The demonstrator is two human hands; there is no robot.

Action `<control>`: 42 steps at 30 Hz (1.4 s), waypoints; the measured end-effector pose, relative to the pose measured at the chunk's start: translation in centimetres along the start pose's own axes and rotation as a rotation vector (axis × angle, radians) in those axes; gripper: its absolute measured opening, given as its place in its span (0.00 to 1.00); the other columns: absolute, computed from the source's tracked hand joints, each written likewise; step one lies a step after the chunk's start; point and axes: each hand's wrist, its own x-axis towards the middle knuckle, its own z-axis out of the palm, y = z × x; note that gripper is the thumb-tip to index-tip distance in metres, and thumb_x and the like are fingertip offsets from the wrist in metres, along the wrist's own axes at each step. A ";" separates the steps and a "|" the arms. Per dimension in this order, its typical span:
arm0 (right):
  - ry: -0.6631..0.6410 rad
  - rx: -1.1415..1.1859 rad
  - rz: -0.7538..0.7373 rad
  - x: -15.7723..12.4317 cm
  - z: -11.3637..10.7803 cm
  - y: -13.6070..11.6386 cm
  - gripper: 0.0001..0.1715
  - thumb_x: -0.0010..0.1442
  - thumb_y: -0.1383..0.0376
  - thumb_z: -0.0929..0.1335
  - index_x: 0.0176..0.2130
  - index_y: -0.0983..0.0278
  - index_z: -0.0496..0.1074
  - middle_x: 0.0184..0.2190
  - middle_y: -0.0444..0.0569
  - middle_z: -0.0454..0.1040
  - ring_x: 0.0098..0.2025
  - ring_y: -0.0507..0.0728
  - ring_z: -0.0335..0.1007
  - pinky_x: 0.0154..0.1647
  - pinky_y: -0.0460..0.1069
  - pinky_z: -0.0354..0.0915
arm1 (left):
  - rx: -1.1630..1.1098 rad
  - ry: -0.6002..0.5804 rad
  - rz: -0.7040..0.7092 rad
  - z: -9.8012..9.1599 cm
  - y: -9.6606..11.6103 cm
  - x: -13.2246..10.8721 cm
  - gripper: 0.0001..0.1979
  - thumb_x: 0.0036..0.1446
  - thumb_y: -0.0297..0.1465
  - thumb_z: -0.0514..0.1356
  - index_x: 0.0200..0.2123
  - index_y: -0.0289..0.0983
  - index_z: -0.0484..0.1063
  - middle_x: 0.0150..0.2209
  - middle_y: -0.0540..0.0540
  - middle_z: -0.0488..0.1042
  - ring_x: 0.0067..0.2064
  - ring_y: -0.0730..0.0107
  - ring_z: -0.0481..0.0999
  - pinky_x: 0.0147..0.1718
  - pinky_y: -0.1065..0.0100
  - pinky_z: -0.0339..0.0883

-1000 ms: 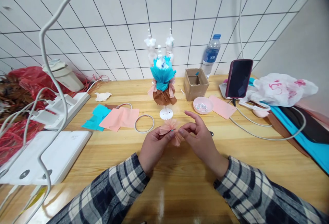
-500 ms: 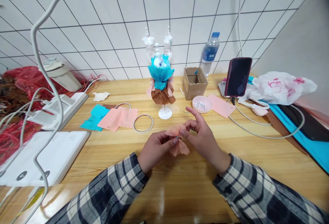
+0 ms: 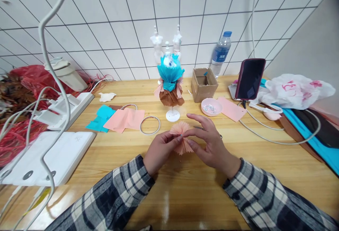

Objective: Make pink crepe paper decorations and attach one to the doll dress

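Hands (image 3: 160, 151) (image 3: 213, 144) on pink pleated paper (image 3: 183, 149): left pinched, right half-spread.

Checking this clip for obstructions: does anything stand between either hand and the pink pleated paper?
Nothing visible does. The left hand pinches the pink paper near its middle, and the right hand touches it too. The ring lies farther back, leftward.

On the pale wooden table (image 3: 185, 199): white plastic mannequin dressed in turquoise and brown paper (image 3: 171, 72), behind the pleated peach paper rosette (image 3: 178, 128); square brown cardboard box (image 3: 206, 92) to its right; round pink dish (image 3: 212, 114) before the box; thin silvery ring (image 3: 150, 134) left of the rosette.
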 end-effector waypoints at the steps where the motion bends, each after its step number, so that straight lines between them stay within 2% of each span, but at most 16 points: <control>1: 0.002 -0.013 -0.003 0.0 0.1 0.1 0.10 0.59 0.64 0.67 0.41 0.57 0.77 0.61 0.49 0.61 0.62 0.64 0.57 0.62 0.63 0.52 | -0.012 -0.009 0.000 0.0 0.0 0.0 0.14 0.53 0.37 0.66 0.40 0.34 0.79 0.39 0.44 0.81 0.40 0.64 0.76 0.43 0.65 0.66; 7: 0.016 -0.030 -0.016 0.0 0.3 0.4 0.10 0.59 0.64 0.68 0.41 0.56 0.78 0.64 0.48 0.57 0.63 0.65 0.55 0.62 0.64 0.52 | -0.069 -0.019 -0.021 0.0 -0.1 -0.1 0.14 0.52 0.37 0.67 0.39 0.34 0.79 0.39 0.43 0.81 0.40 0.64 0.77 0.42 0.66 0.66; 15: 0.014 -0.088 -0.028 0.0 0.4 0.6 0.12 0.58 0.65 0.68 0.42 0.55 0.78 0.66 0.46 0.54 0.64 0.65 0.55 0.62 0.64 0.53 | -0.032 -0.048 -0.009 -0.1 0.0 -0.1 0.15 0.54 0.38 0.65 0.40 0.34 0.79 0.41 0.42 0.81 0.42 0.61 0.77 0.43 0.64 0.66; 20: 0.007 -0.146 -0.055 -0.1 0.2 0.7 0.15 0.58 0.65 0.68 0.45 0.52 0.77 0.66 0.45 0.54 0.63 0.66 0.55 0.61 0.65 0.55 | -0.039 0.022 -0.011 -0.1 0.0 -0.1 0.14 0.52 0.38 0.66 0.39 0.35 0.80 0.39 0.43 0.81 0.39 0.63 0.77 0.41 0.64 0.67; 25: 0.007 -0.159 -0.102 0.0 0.0 0.8 0.18 0.57 0.67 0.68 0.46 0.50 0.77 0.67 0.43 0.53 0.63 0.66 0.56 0.60 0.64 0.55 | -0.111 -0.004 0.017 -0.2 -0.1 -0.1 0.12 0.53 0.35 0.66 0.38 0.35 0.80 0.40 0.43 0.81 0.42 0.62 0.77 0.46 0.63 0.66; 29: -0.005 -0.159 -0.140 0.0 -0.1 0.9 0.19 0.56 0.67 0.69 0.46 0.49 0.78 0.66 0.42 0.55 0.62 0.65 0.58 0.59 0.64 0.57 | -0.164 -0.039 0.019 -0.6 0.0 -0.1 0.08 0.53 0.32 0.66 0.36 0.35 0.81 0.39 0.43 0.81 0.42 0.63 0.77 0.47 0.63 0.66; 32: -0.009 -0.139 -0.148 -0.1 -0.1 0.7 0.21 0.56 0.67 0.69 0.47 0.47 0.77 0.63 0.41 0.62 0.61 0.65 0.60 0.59 0.64 0.57 | -0.157 -0.031 0.016 -0.7 0.0 -0.1 0.07 0.52 0.31 0.67 0.34 0.35 0.81 0.36 0.45 0.81 0.39 0.64 0.77 0.44 0.63 0.66; 36: 0.017 0.061 -0.036 -0.2 0.0 0.4 0.14 0.59 0.65 0.67 0.41 0.51 0.80 0.58 0.44 0.69 0.57 0.63 0.65 0.58 0.62 0.60 | -0.149 -0.032 -0.015 -0.5 0.1 -0.3 0.08 0.49 0.33 0.68 0.32 0.35 0.81 0.33 0.46 0.81 0.33 0.66 0.76 0.38 0.65 0.66; 40: 0.067 0.363 0.199 -0.2 0.0 1.0 0.13 0.63 0.62 0.65 0.40 0.55 0.79 0.53 0.47 0.74 0.56 0.61 0.67 0.58 0.60 0.61 | -0.173 0.002 -0.045 -0.4 0.1 -0.3 0.08 0.47 0.33 0.70 0.31 0.35 0.81 0.32 0.47 0.80 0.31 0.68 0.74 0.37 0.65 0.64; 42: 0.104 0.458 0.304 -0.1 0.1 1.5 0.12 0.63 0.61 0.65 0.42 0.56 0.78 0.52 0.48 0.75 0.56 0.60 0.67 0.58 0.59 0.61 | -0.165 -0.020 -0.070 -0.5 0.1 -0.3 0.08 0.48 0.34 0.69 0.31 0.35 0.80 0.32 0.46 0.80 0.32 0.68 0.75 0.37 0.66 0.64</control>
